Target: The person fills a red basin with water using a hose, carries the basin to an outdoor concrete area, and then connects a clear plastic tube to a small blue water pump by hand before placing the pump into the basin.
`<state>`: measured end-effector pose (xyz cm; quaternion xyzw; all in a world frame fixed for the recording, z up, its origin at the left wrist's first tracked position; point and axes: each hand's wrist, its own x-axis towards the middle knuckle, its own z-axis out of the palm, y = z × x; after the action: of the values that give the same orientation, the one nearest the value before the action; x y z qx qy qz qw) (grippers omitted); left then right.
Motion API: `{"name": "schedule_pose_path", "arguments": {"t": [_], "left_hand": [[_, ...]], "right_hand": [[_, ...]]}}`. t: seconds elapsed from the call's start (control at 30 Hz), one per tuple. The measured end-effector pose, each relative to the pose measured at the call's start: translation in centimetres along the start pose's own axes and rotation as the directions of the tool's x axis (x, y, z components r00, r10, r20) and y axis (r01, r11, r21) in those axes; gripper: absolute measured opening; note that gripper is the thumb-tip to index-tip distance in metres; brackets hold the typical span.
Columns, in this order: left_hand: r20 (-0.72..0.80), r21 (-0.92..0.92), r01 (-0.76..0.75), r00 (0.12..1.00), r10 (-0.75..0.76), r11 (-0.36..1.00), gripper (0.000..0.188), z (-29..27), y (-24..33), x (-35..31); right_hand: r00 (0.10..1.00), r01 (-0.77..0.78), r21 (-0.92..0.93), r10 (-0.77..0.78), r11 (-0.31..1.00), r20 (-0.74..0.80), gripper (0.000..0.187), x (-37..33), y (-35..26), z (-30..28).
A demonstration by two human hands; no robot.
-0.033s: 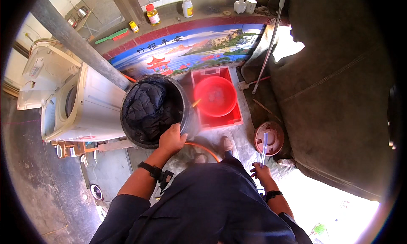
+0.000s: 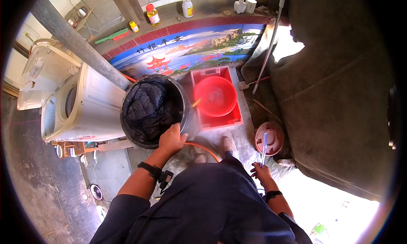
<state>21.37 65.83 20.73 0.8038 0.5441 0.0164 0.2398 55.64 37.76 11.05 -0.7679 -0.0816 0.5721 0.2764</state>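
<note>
My left hand [image 2: 171, 139] is closed over the near rim of a large dark bucket [image 2: 186, 112]. Inside the bucket lies a bunched-up black padded garment [image 2: 146, 104], puffy and quilted like a down jacket. Low on the right, my right hand [image 2: 261, 171] is closed round the lower end of a thin, clear, tube-like stick [image 2: 265, 146], which points up and away from me. Just right of the bucket, a red basin [image 2: 216, 95] with some suds or liquid in it sits in a red rectangular crate [image 2: 207, 124].
A white twin-tub washing machine [image 2: 99, 104] stands left of the bucket, lids raised. An orange hose [image 2: 203, 147] runs by my feet. Bottles [image 2: 188, 9] and a green brush [image 2: 112, 36] line the far ledge. A round pinkish lid-like object [image 2: 271, 138] and a long pole [image 2: 269, 49] are rightward.
</note>
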Motion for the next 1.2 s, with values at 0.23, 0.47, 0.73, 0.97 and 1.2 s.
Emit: {"name": "schedule_pose_path", "arguments": {"t": [0.23, 0.47, 0.73, 0.97, 1.2], "left_hand": [[0.01, 0.003, -0.002, 1.0, 0.002, 1.0, 0.047, 0.23, -0.31, 0.1], [0.028, 0.003, 0.006, 1.0, -0.007, 1.0, 0.049, 0.13, -0.27, 0.09], [0.014, -0.001, -0.006, 1.0, 0.006, 1.0, 0.051, 0.64, -0.84, 0.15], [0.025, -0.027, -0.007, 1.0, 0.008, 1.0, 0.052, 0.2, -0.48, 0.1], [0.034, -0.011, 0.004, 0.999, -0.004, 1.0, 0.052, 0.22, -0.28, 0.19]], "right_hand": [[1.0, 0.01, 0.004, -0.01, 1.0, 0.014, 0.042, 0.05, 0.09, -0.04], [1.0, -0.001, -0.003, 0.001, 1.0, 0.012, 0.042, -0.03, -0.09, 0.09], [1.0, -0.007, 0.007, 0.007, 1.0, 0.011, 0.042, -0.08, -0.17, 0.18], [1.0, -0.005, 0.017, 0.005, 1.0, 0.012, 0.042, -0.26, -0.51, 0.19], [1.0, 0.0, 0.015, 0.0, 1.0, 0.019, 0.043, -0.02, -0.03, 0.09]]}}
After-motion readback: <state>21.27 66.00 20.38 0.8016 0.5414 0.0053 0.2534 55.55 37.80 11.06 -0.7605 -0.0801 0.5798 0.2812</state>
